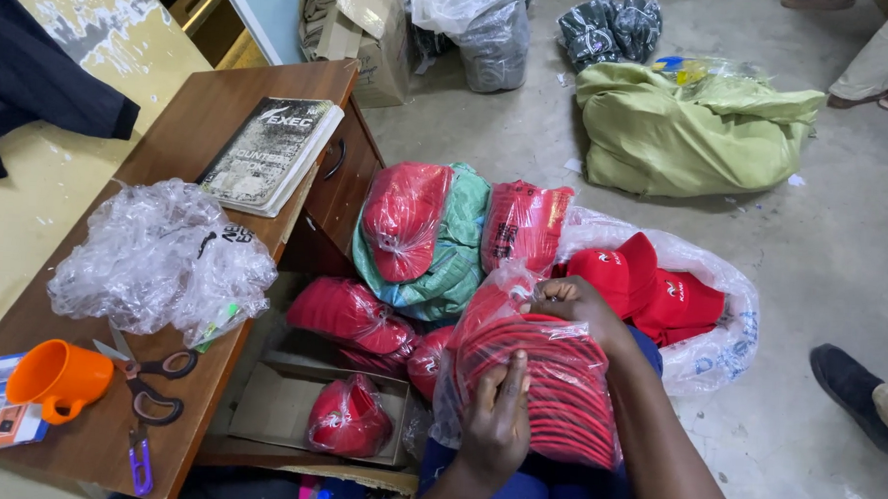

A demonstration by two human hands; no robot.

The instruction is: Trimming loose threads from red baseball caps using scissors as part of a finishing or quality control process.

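Observation:
A clear plastic bag holding a stack of red caps (543, 376) rests on my lap. My left hand (497, 419) lies flat on the near side of the stack, fingers pressing the plastic. My right hand (575, 301) grips the bag's top edge at the far side. More bagged red caps (406, 219) lie on the floor ahead, and loose red caps (649, 286) sit in a white sack (727, 328) to the right.
A wooden desk (182, 132) at left bears crumpled plastic (158, 259), a book (270, 155), scissors (149, 382) and an orange cup (56, 376). A cardboard box (281, 401) holds a bagged cap. A green bundle (684, 130) lies beyond. Another person's shoe (852, 392) is at right.

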